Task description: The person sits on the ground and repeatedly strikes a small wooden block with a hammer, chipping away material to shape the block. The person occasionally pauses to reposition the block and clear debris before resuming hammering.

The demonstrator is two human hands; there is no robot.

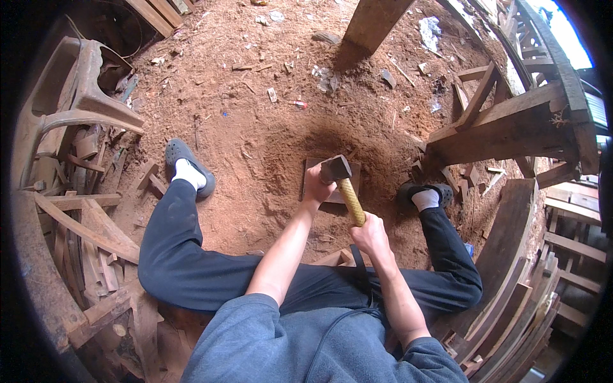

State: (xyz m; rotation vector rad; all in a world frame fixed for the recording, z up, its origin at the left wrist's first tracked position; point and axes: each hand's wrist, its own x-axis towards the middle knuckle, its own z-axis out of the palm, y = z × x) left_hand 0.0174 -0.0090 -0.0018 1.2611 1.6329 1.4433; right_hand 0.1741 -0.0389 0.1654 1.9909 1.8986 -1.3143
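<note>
My right hand [368, 235] grips the yellow-wrapped handle [351, 199] of a hammer, whose dark metal head [335, 168] is raised toward the middle of the view, just beside my left hand [317, 186]. The fingers of my left hand are curled under or behind the head; what they hold is hidden. Beneath both lies a flat square board or plate [354, 180] on the sawdust, between my outstretched legs, in a darker hollow of the floor.
A wooden chair frame [99, 102] and scrap wood [96, 236] crowd the left. Rough timber frames [495, 121] and a post [364, 29] stand at upper right, stacked planks [504, 230] at right. Sawdust and litter cover the floor [255, 127].
</note>
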